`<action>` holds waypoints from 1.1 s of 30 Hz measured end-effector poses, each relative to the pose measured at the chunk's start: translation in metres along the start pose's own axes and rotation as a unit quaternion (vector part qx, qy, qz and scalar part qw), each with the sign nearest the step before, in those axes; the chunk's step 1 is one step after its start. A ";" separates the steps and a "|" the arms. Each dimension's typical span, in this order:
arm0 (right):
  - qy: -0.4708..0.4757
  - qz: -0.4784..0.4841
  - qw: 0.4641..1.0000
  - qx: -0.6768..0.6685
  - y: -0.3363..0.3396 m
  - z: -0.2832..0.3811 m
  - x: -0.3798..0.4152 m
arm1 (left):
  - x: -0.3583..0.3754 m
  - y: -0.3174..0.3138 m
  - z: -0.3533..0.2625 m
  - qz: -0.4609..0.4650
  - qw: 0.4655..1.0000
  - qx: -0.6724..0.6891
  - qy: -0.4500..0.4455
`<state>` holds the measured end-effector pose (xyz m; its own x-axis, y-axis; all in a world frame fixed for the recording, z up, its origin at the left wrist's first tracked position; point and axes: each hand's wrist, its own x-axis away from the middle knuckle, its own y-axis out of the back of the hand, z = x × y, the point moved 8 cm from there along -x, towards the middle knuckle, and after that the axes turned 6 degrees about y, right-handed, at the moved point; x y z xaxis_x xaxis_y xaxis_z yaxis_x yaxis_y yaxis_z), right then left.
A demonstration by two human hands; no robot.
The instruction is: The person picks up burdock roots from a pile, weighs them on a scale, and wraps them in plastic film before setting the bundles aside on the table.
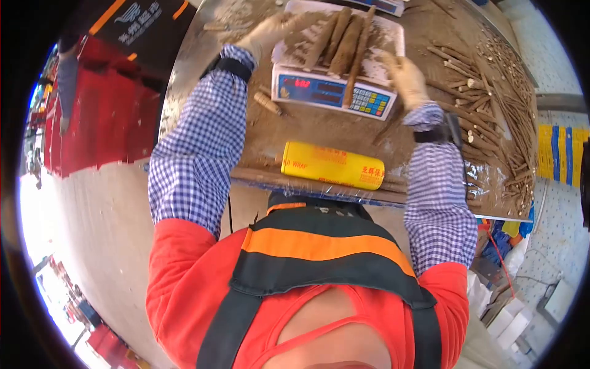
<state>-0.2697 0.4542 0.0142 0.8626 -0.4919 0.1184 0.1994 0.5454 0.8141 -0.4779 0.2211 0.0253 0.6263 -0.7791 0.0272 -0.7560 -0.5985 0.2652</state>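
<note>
1. On the scale pan (387,38) at the far side of the desk (319,132), I see a bundle of long brown roots (340,44) lying side by side, dusty, ends pointing away from me.
2. Left hand (270,32), gloved, sits at the left end of the roots, fingers curled against the outermost one; grip looks half clenched, but I cannot tell if it is really grasping a root or just touching.
3. Right hand (405,77), gloved, sits at the right edge of the scale (332,92), just beside the roots; fingers loosely bent, and I cannot tell whether the grip is grasping anything.
4. One thin root hangs over the pan's front edge and crosses the scale's red display and keypad.
5. Both forearms wear blue checked sleeves (196,154) with dark cuffs at the wrists.
6. Near me on the desk edge lies a yellow roll of wrap (332,165), on its side, well apart from the scale.
7. A short root piece (268,103) lies left of the scale, on dirt.
8. To the right, a big heap of thin loose roots (491,104) covers the desk.
9. Left of the desk stand red crates (104,111); the ground below is pale concrete.
10. An orange and black vest (319,258) fills the bottom of the view.
</note>
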 end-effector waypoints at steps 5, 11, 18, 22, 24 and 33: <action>-0.051 -0.007 0.994 -0.098 0.019 -0.025 0.019 | 0.008 0.039 -0.002 -0.046 0.990 0.037 0.129; -0.010 -0.025 0.989 -0.142 -0.007 -0.032 0.002 | -0.019 0.032 0.020 0.015 0.977 -0.084 0.194; 0.040 -0.055 0.997 -0.037 -0.055 0.029 -0.035 | -0.030 -0.073 0.011 0.014 0.988 0.004 0.151; -0.060 -0.058 0.974 -0.212 -0.068 0.046 -0.030 | -0.045 -0.091 0.024 -0.091 0.977 -0.045 0.188; 0.002 -0.023 0.872 -0.489 -0.082 0.047 -0.025 | -0.028 -0.120 0.008 0.047 0.925 0.329 0.183; -0.003 0.114 0.866 -0.487 -0.056 0.074 0.050 | 0.029 -0.150 -0.023 0.000 0.898 0.430 0.090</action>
<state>-0.2727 0.3487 0.0163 0.9291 -0.2983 0.2185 0.3245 0.9411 -0.0953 -0.3422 0.2929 0.0083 0.5885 -0.7825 0.2034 -0.5750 -0.5819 -0.5752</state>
